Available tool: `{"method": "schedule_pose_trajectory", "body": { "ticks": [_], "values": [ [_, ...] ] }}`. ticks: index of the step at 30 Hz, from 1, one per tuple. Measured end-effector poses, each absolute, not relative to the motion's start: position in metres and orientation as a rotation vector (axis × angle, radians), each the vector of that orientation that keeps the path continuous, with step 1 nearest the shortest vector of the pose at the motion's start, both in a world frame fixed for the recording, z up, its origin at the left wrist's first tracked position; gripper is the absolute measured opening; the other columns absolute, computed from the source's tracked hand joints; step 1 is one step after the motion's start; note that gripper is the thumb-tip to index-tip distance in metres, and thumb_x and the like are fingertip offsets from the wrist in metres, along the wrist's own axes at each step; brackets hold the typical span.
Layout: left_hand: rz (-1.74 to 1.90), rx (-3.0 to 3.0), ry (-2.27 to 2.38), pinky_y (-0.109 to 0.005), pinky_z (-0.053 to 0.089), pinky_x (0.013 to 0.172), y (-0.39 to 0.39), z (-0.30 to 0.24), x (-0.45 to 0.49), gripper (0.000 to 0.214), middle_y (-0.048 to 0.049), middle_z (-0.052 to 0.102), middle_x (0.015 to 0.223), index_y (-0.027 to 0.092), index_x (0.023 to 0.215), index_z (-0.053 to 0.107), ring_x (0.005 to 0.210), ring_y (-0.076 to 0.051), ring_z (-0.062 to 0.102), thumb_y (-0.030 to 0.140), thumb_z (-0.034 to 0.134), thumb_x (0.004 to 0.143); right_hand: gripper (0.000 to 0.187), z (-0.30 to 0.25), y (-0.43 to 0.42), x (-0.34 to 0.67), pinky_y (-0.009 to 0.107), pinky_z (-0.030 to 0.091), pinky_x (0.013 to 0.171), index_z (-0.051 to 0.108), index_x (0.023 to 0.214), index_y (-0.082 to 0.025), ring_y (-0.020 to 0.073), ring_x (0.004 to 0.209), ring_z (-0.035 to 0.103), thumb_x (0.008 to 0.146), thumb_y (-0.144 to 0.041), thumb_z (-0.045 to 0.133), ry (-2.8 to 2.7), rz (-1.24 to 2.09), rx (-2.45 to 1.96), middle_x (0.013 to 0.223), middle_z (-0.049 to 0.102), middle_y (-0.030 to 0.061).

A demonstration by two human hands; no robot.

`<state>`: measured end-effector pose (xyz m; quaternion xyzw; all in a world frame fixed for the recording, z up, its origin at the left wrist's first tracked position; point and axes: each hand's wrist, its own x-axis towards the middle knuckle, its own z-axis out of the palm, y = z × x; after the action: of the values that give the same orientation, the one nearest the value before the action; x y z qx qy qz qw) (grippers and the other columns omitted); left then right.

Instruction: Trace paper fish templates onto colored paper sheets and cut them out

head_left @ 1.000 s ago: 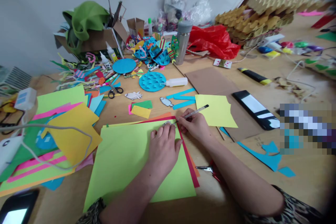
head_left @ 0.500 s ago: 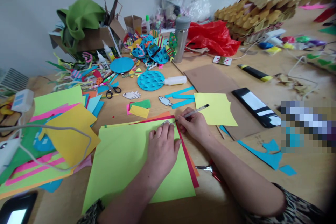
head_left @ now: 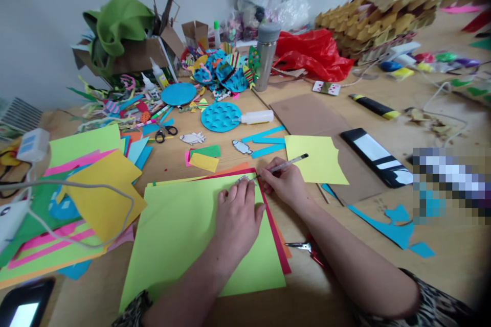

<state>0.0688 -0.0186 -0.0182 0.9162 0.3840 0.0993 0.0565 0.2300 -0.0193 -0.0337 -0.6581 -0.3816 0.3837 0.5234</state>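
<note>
My left hand (head_left: 238,214) lies flat on a lime-green sheet of paper (head_left: 180,235), fingers stretched toward its top right corner. Under those fingertips a small white paper cutout (head_left: 244,178) shows only in part. Pinched in my right hand (head_left: 286,184) is a pen (head_left: 288,162), its tip down by the cutout at the sheet's corner. Red paper (head_left: 283,260) and orange paper stick out beneath the green sheet. Beyond my hands lie two fish cutouts, one white (head_left: 193,138) and one bluish grey (head_left: 242,147).
Red-handled scissors (head_left: 301,246) lie under my right forearm. A yellow sheet (head_left: 318,161), brown cardboard (head_left: 310,112) and a black phone (head_left: 376,158) are to the right. Coloured papers (head_left: 99,194) and a cable cover the left. A glue bottle (head_left: 258,117) and a steel flask (head_left: 266,56) stand farther back.
The pen and right hand have shifted very slightly. My left hand keeps its place on the paper; the view has moved a little.
</note>
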Motion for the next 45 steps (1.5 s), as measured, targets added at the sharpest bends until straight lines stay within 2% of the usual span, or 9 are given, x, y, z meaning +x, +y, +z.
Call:
{"method": "schedule_pose_trajectory", "body": {
  "ticks": [27,45],
  "values": [
    [0.321,2.774,1.151,-0.044,0.040,0.090,-0.0182,-0.0190,0.0684,0.040,-0.0118,0.055,0.132,0.016,0.130,0.049,0.111,-0.026,0.051,0.035,0.045,0.095,0.036,-0.0333,-0.0210,0.2292,0.024,0.043,0.038,0.046,0.070,-0.023,0.0146,0.037,0.055,0.075,-0.052,0.067,-0.921,0.939,-1.587,0.046,0.056,-0.0045],
    [0.312,2.732,1.154,-0.045,0.041,0.090,-0.0167,-0.0180,0.0677,0.042,-0.0108,0.056,0.133,0.013,0.130,0.049,0.113,-0.026,0.050,0.037,0.044,0.095,0.025,-0.0282,-0.0226,0.2270,0.023,0.041,0.039,0.048,0.069,-0.022,0.0131,0.039,0.054,0.079,-0.039,0.064,-1.023,0.967,-1.596,0.048,0.056,-0.0031]
  ]
}}
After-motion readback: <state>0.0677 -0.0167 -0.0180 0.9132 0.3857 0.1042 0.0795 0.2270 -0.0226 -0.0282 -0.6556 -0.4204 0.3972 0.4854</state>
